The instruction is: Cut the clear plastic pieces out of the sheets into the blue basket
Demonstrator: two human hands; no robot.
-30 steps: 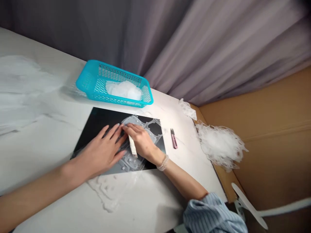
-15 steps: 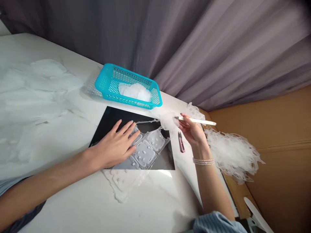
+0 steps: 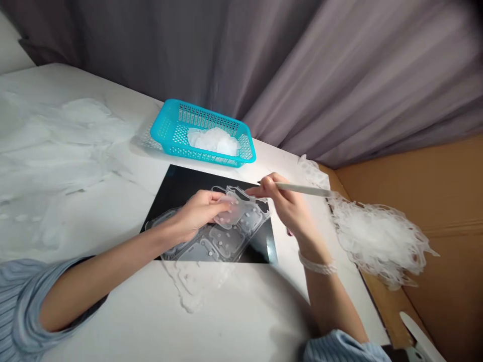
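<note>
A translucent moulded rubber sheet with raised pads lies on a black mat on the white table. My left hand is closed, pinching one translucent pad piece lifted off the sheet. My right hand is closed round a thin white stick tool, whose tip points left toward the lifted piece. The two hands sit close together over the mat's far right part.
A turquoise basket with white translucent pieces stands behind the mat. A heap of white trimmed webbing lies at the table's right edge beside a brown cardboard wall. Grey curtain hangs behind. More translucent sheets lie at left.
My left hand went from lying flat on the sheet to pinching up a pad piece. My right hand with the stick came back from the right toward the sheet.
</note>
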